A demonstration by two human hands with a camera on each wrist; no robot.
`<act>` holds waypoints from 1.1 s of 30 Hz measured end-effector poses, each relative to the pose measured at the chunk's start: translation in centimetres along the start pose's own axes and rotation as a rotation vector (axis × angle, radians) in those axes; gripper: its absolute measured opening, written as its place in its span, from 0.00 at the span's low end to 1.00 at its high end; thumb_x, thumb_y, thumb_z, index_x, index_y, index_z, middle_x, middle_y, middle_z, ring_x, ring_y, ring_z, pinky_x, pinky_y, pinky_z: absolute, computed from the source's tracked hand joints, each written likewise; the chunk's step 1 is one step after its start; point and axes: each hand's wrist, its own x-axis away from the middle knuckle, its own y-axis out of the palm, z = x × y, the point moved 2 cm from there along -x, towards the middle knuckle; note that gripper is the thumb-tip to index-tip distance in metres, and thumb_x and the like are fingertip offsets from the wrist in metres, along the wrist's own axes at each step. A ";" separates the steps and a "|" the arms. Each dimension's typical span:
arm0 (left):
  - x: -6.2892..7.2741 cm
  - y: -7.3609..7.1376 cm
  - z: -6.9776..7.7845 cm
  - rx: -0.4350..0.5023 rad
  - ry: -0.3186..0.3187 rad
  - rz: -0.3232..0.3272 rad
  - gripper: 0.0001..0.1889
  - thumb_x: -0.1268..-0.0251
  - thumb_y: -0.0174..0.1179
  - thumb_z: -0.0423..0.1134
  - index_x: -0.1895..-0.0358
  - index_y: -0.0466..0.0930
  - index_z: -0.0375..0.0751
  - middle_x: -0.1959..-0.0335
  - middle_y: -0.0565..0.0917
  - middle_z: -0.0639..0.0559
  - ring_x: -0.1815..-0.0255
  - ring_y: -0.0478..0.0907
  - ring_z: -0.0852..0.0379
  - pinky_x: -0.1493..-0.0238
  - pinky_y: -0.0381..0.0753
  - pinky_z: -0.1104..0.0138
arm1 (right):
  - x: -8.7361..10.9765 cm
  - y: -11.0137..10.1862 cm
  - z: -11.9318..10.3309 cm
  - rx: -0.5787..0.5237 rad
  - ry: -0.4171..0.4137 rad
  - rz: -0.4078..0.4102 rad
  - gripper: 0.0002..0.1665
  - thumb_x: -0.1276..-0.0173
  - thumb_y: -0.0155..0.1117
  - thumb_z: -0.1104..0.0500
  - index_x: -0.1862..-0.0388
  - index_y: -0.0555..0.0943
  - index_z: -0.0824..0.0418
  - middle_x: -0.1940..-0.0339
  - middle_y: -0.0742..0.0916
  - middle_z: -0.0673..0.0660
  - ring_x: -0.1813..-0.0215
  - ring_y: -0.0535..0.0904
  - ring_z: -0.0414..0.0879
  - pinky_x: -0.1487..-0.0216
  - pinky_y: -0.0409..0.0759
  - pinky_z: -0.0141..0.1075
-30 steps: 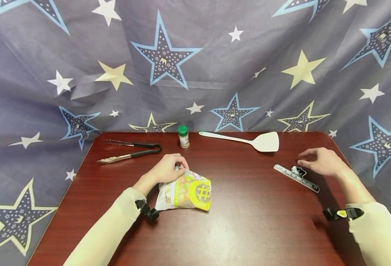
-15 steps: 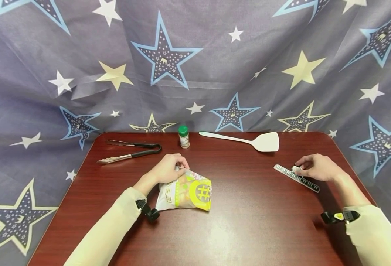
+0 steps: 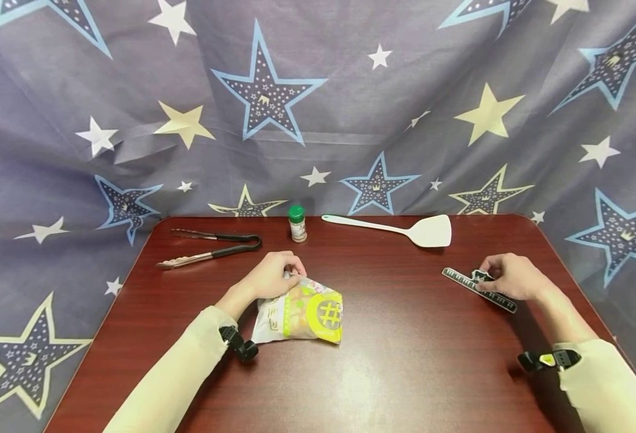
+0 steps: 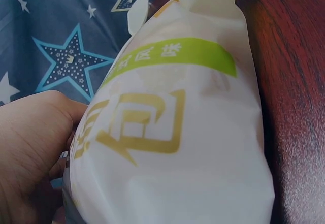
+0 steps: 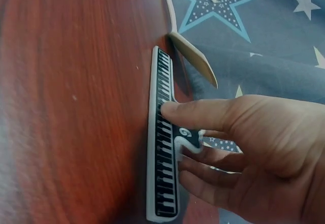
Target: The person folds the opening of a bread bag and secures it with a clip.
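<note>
Piano-key clip (image 5: 163, 142) on right of table (image 3: 404, 361), right hand (image 3: 518, 276) pinching it at tab (image 5: 186, 132); likely light, stiff, smooth; tab best hold

Bread bag (image 3: 307, 316) left of centre, left hand (image 3: 275, 276) pinching upper edge; likely light, soft, crushable; grip film only

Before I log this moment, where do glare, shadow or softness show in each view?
Head: glare on the table, shadow beside the right sleeve; left wrist: print on the bag slightly soft, shadow along its right edge; right wrist: pale sheen at lower left, keys on the piano-print clip distinct.
</note>
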 end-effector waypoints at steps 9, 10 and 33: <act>0.0 -0.1 0.2 -0.006 0.020 0.004 0.06 0.35 0.68 0.32 0.64 0.89 0.49 0.67 0.84 0.57 0.64 0.80 0.60 0.58 0.77 0.69 | 0.7 -0.8 -1.9 -0.090 -0.016 0.109 0.10 0.35 0.78 0.58 0.58 0.85 0.55 0.64 0.92 0.51 0.62 0.84 0.37 0.57 0.78 0.37; 0.0 -0.1 0.2 -0.008 0.019 0.003 0.06 0.35 0.68 0.32 0.64 0.89 0.49 0.67 0.85 0.57 0.64 0.80 0.60 0.59 0.77 0.69 | 0.7 -0.8 -2.0 -0.124 -0.013 0.129 0.12 0.35 0.79 0.58 0.55 0.86 0.56 0.62 0.92 0.53 0.62 0.85 0.35 0.58 0.79 0.33; 0.1 0.0 0.3 -0.005 0.029 0.005 0.06 0.35 0.68 0.31 0.63 0.89 0.48 0.67 0.84 0.56 0.65 0.80 0.60 0.60 0.76 0.70 | -1.3 2.0 -7.5 -0.862 -0.055 0.125 0.18 0.32 0.74 0.69 0.45 0.83 0.70 0.61 0.91 0.37 0.59 0.88 0.31 0.58 0.86 0.27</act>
